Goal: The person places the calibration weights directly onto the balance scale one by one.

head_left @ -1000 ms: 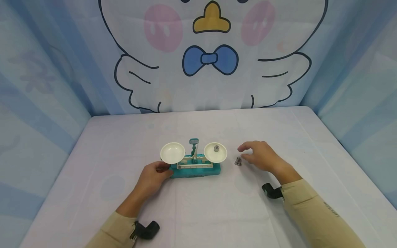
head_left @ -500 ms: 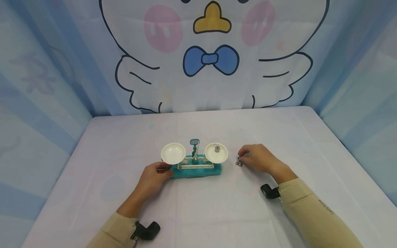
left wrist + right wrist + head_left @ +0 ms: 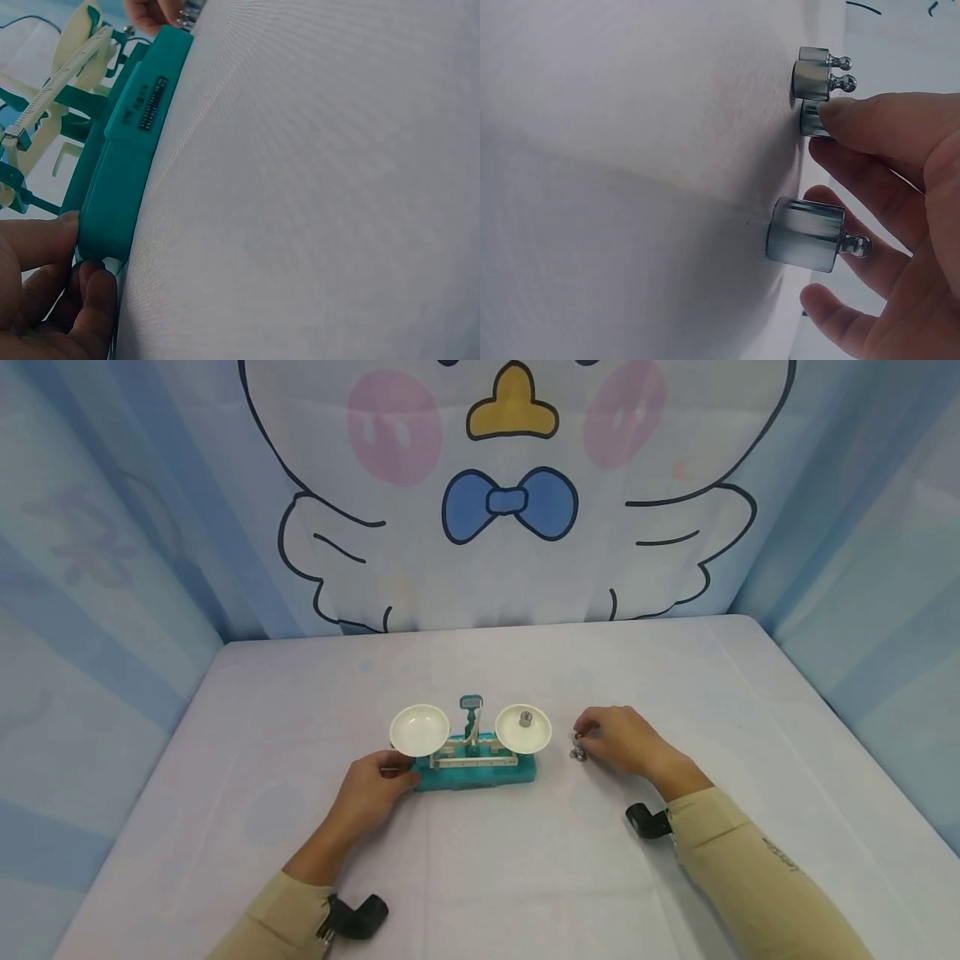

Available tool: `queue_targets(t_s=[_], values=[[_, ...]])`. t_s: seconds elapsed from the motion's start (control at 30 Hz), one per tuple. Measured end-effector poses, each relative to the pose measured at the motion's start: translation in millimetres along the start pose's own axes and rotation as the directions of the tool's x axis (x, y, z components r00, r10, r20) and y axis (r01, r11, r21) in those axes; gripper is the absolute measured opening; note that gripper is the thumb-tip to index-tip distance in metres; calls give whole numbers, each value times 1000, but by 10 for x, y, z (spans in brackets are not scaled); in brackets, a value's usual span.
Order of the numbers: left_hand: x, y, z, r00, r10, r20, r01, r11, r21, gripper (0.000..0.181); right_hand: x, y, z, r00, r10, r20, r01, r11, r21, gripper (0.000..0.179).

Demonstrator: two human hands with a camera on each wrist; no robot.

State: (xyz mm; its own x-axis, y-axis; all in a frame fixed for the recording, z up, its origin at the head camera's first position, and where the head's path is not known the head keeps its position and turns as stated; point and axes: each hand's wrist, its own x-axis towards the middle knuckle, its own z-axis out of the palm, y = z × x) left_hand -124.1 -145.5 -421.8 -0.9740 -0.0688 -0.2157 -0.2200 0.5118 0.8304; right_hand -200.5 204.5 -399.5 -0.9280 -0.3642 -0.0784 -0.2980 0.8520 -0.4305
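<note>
A toy balance scale (image 3: 476, 778) with a teal base stands mid-table. My left hand (image 3: 371, 793) holds the left end of its base, thumb on top in the left wrist view. The left pan (image 3: 418, 731) has nothing in it; a metal weight (image 3: 526, 719) sits in the right pan (image 3: 510, 737). To the right of the scale, my right hand (image 3: 626, 743) pinches a small knobbed weight (image 3: 811, 120) between thumb and forefinger. Close by are a larger weight (image 3: 806, 234) and two smaller weights (image 3: 811, 80), one partly behind the other.
A pale cloth covers the table (image 3: 517, 868). Behind it hangs a curtain (image 3: 510, 577) with a cartoon print, and blue patterned curtains stand at both sides. Black camera mounts (image 3: 358, 917) stick out from both wrists.
My right thumb and forefinger, apart beside the weights a second ago, have come together on a small weight. My left hand and the scale have stayed in place.
</note>
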Motion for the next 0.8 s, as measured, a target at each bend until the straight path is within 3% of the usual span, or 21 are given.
queue_targets(t_s=[0.33,0.8], values=[[-10,11,0,1000,-6,-3,6,1000,-2,36,-53,-42,-57,997,35,-74,-31,998,46,21],[-11,27,-10,1000,-12,7,12,1000,-1,36,-186,-450,-244,960,-158,-231,165,986,14,17]])
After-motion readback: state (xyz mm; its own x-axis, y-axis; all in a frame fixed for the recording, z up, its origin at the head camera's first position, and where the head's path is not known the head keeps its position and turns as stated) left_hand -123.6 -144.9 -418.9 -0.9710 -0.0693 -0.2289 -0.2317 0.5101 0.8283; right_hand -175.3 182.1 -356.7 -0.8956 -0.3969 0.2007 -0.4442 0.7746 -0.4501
